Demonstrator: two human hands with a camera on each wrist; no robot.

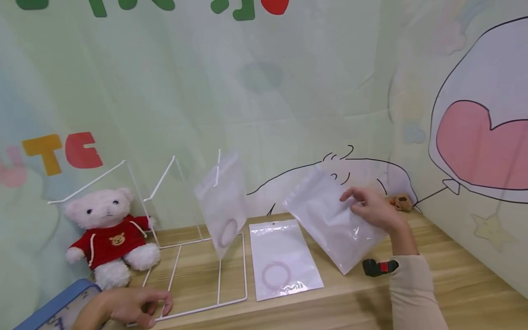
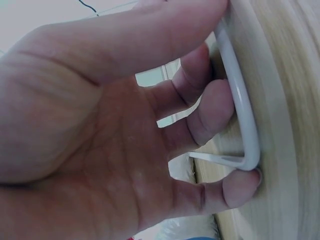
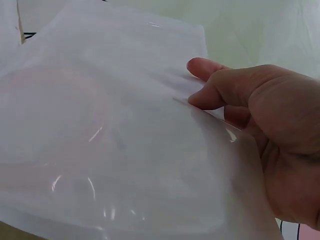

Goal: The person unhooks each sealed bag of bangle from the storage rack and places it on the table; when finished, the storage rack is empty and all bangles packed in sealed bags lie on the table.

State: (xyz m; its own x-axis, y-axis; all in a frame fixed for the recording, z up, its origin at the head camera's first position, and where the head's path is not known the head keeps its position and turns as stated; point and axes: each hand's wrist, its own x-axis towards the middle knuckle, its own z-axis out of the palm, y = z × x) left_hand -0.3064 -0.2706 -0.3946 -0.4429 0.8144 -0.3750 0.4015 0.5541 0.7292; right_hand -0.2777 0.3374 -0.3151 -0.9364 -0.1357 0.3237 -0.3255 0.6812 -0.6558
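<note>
With thumb and fingers, my right hand (image 1: 373,208) pinches the side edge of a clear-and-white plastic pouch (image 1: 330,220), which is tilted above the table. In the right wrist view a faint pinkish ring shape shows through the pouch (image 3: 150,150). My left hand (image 1: 129,306) holds the near left corner of a white wire rack (image 1: 198,312), and its fingertips meet the white bar (image 2: 242,105) in the left wrist view. A similar pouch (image 1: 224,201) with a ring inside hangs from the rack's right hook. Another pouch (image 1: 284,256) with a pink ring lies flat.
A white teddy bear (image 1: 111,238) in a red sweater sits behind the rack. At the lower left is a blue-framed clock (image 1: 62,302). A small brown figure (image 1: 402,202) stands in the back right corner, and a black item (image 1: 377,267) lies near my right wrist.
</note>
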